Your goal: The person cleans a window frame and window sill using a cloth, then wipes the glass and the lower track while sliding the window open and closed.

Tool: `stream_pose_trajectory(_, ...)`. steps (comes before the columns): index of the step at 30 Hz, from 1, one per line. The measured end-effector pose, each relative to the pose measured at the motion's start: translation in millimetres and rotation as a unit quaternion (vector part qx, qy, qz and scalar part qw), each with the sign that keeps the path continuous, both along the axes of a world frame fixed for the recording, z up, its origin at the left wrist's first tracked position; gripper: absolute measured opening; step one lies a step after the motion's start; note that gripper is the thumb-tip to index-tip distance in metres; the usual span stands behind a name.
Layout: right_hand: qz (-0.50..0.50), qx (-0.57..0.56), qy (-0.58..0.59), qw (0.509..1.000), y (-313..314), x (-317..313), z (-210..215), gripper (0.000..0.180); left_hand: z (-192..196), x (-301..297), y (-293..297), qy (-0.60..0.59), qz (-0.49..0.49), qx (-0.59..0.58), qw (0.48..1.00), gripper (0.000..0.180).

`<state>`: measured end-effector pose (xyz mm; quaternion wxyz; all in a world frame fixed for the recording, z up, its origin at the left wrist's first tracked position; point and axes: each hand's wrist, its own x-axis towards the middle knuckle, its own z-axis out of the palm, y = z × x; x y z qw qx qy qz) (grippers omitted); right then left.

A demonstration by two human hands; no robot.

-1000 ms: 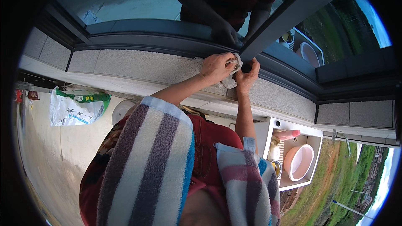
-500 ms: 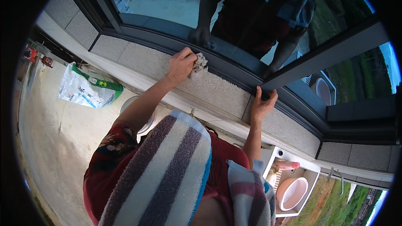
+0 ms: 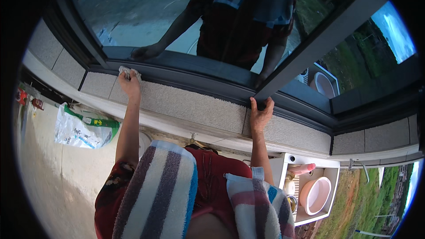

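My left hand (image 3: 129, 86) is closed round a crumpled, pale rag (image 3: 131, 73). It presses the rag on the lower rail of the dark window frame (image 3: 186, 76), near the frame's left end. My right hand (image 3: 261, 117) rests on the sill with its thumb and fingers apart. Its fingertips touch the frame at the foot of the slanting upright bar (image 3: 305, 46). Dark window glass (image 3: 177, 13) above mirrors my arms and torso. The rough grey stone sill (image 3: 190, 106) runs below both hands.
A striped towel (image 3: 155, 190) hangs over my front. At lower right a white sink (image 3: 283, 168) holds a pink basin (image 3: 315, 195) and a pink bottle (image 3: 303, 168). A white and green sack (image 3: 86, 128) lies on the concrete floor (image 3: 57, 172). A tap (image 3: 193, 136) sits below the sill.
My left hand has slid the rag leftward along the lower rail, and that arm is now straighter. My right hand stays at the foot of the upright bar. The whole view has shifted.
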<state>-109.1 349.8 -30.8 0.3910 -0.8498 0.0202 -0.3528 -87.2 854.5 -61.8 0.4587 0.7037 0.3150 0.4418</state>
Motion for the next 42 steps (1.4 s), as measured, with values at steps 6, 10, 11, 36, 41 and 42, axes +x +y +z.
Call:
stream_pose_trajectory(6,0.019,0.0,-0.003,1.0,7,4,8,0.058,37,-38,-210,0.015,-0.358,0.221,0.907,0.019)
stream_pose_trajectory(10,0.029,0.014,-0.031,0.999,12,4,9,0.062,128,-60,-285,-0.014,-0.606,0.302,0.735,0.032)
stream_pose_trajectory(11,0.04,0.017,-0.048,0.998,12,2,12,0.062,157,-58,-300,-0.087,-0.593,0.352,0.719,0.031)
stream_pose_trajectory(36,0.132,0.279,-0.029,0.951,9,-4,8,0.053,82,-8,-356,-0.017,-0.429,0.679,0.596,0.02)
stream_pose_trajectory(41,0.137,0.207,-0.04,0.968,-4,-6,0,0.061,94,-64,-329,0.132,-0.582,0.404,0.694,0.029)
stream_pose_trajectory(42,0.141,0.201,-0.045,0.968,-6,-7,-1,0.062,94,-74,-317,0.161,-0.606,0.352,0.695,0.031)
